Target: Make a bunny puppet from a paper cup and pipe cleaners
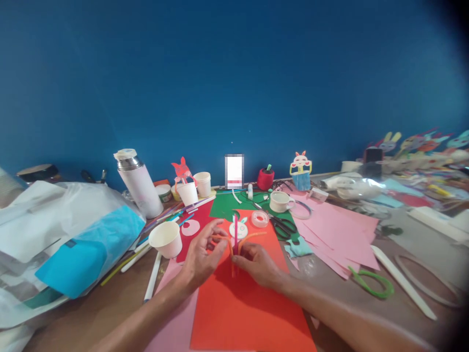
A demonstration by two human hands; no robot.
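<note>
Over an orange paper sheet (pixel 249 318), my right hand (pixel 258 264) pinches an orange pipe cleaner (pixel 252 235) near its middle, where its two ends spread outward. A magenta stick-like strip (pixel 236 230) stands upright at the same fingers; whether it is gripped with the pipe cleaner I cannot tell. My left hand (pixel 205 252) is beside the pipe cleaner's left end, thumb and forefinger apart, fingers curved. Just behind lies a round white paper face (pixel 240 231) with ears, partly covered by the strip. A tape roll (pixel 260 219) sits to its right.
A white paper cup (pixel 165 239) stands left, near a flask (pixel 138 183) and a plastic bag (pixel 84 234). Black-handled scissors (pixel 284 227), a mug (pixel 280 201), pink sheets (pixel 337 230) and a green pipe cleaner (pixel 377 288) lie right. Cup figures (pixel 301 171) stand along the blue wall.
</note>
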